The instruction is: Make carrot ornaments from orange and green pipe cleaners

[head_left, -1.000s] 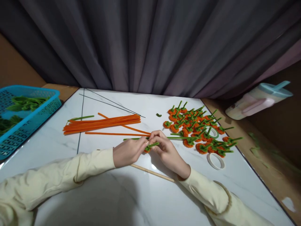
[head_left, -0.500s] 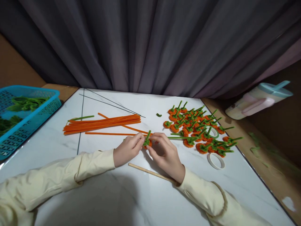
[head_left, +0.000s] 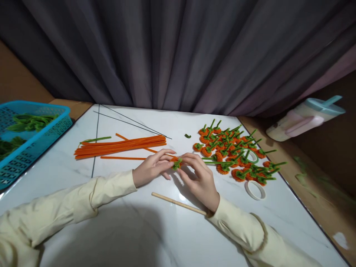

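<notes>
Left hand (head_left: 151, 168) and right hand (head_left: 198, 180) pinch a small orange fuzzy-wire pumpkin with green stem (head_left: 176, 163), frame centre.
Stem shaping judged in hand; it calls for a light, fine fingertip grip.

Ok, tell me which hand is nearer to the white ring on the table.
Right. The right hand, pinching the orange piece, sits left of the white ring, apart from it; the left hand lies farther left, beyond the right hand.

Head-worn camera, angled down, close over table (head_left: 55, 170)
</notes>
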{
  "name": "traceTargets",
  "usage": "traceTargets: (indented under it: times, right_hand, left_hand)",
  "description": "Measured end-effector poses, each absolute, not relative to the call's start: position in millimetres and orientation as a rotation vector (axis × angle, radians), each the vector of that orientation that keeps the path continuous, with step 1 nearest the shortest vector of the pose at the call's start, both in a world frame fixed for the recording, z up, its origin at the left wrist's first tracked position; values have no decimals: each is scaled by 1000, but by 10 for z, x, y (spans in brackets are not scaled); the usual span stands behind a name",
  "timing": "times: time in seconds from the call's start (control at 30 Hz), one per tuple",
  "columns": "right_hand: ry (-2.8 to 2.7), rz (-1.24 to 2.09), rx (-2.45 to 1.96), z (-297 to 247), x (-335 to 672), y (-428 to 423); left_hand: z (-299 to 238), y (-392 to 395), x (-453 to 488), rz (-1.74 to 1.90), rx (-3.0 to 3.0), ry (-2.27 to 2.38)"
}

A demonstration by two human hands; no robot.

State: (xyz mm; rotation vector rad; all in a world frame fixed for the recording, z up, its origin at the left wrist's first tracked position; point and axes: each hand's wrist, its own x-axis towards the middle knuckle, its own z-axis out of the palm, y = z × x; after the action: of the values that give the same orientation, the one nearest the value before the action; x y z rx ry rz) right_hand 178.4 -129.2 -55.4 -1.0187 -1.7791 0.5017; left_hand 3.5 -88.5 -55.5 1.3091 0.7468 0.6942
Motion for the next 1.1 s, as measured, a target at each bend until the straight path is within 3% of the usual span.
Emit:
traceTargets:
  times: [0.33,0.63,1.0,1.1]
  right_hand:
    - [-1278,1272,-1053,-590,1771,-1238]
    - [-1083,1554,-970,-604,1758,-1210]
    - [-981,1627,-1016,-547,1780,-1241]
    - [-1104,1495,-1054,-579,1782,-1250]
  left_hand:
    - [-596,-889,61,749,1292,796]
    - [-548,-910,47,721,1274,845]
    - [-579,-946,48,698,1281,793]
    - [-573,-926,57,683,1266,792]
